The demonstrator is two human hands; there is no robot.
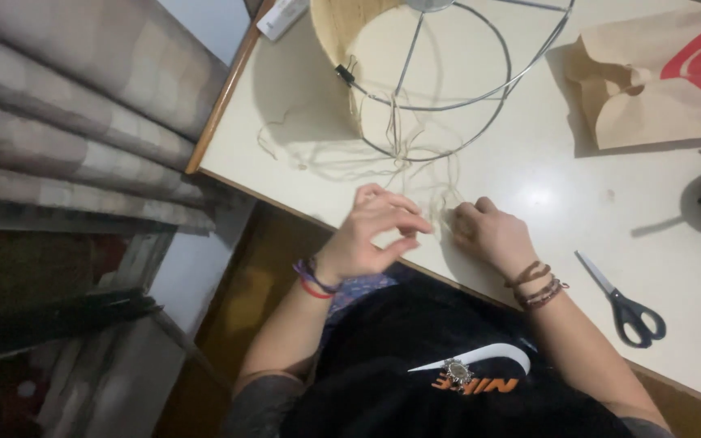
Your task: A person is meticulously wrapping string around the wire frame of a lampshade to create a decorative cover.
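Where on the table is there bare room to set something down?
Bare table lies between the right hand, scissors and paper bag. Crowded: loose twine spreads from the wire lampshade frame to the left hand.

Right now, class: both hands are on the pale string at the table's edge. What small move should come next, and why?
Probably draw the strands taut. The left hand pinches the pale string with fingers curled, and the right hand presses it to the table. The strands run slack and tangled up to the wire lampshade frame, so tightening looks likeliest.
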